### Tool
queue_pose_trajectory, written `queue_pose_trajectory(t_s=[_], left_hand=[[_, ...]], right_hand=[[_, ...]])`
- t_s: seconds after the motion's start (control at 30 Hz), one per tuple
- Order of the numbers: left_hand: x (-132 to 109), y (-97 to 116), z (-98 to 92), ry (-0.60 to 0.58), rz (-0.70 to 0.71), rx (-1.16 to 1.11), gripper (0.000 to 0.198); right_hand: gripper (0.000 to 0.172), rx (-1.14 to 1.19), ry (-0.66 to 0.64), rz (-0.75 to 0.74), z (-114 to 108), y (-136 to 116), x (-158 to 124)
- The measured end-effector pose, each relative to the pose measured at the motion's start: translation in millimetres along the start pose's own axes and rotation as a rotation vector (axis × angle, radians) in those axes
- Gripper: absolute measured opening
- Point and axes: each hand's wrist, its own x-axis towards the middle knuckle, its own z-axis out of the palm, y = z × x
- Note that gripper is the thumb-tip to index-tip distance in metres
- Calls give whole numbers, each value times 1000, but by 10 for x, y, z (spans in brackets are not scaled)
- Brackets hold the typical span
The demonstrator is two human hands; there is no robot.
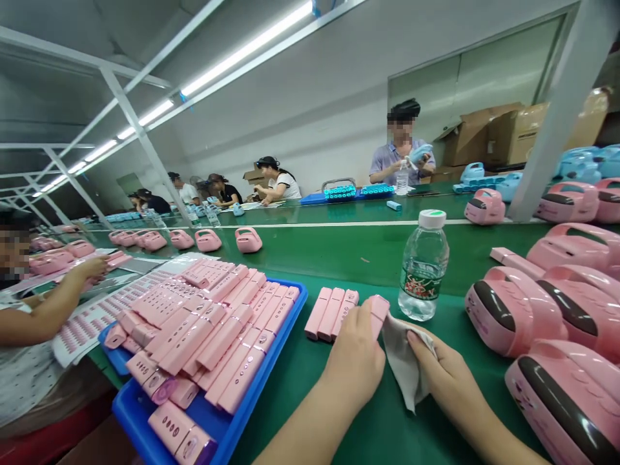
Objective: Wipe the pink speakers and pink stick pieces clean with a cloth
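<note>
My left hand (356, 352) is closed around a pink bar-shaped plastic part (378, 310), held upright on the green table (339, 258). My right hand (443, 371) pinches a white cloth (402, 361) against that part. Three more pink bars (332, 313) lie side by side just left of my left hand. A blue tray (242, 413) heaped with several of the same pink bars sits at the front left.
A clear water bottle (423, 265) stands just behind my hands. Pink handled devices (513, 313) crowd the right side. A neighbour's arm (48, 303) reaches over label sheets (97, 316) at left. Other people sit across the belt, where more pink devices (248, 239) stand.
</note>
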Motion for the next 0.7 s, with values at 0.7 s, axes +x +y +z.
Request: queue_pose_trajectory(t_s=[0.7], left_hand=[[-660, -470, -1246, 468, -480, 679, 37]], right_hand=[[39, 75, -187, 110, 118, 168, -122]])
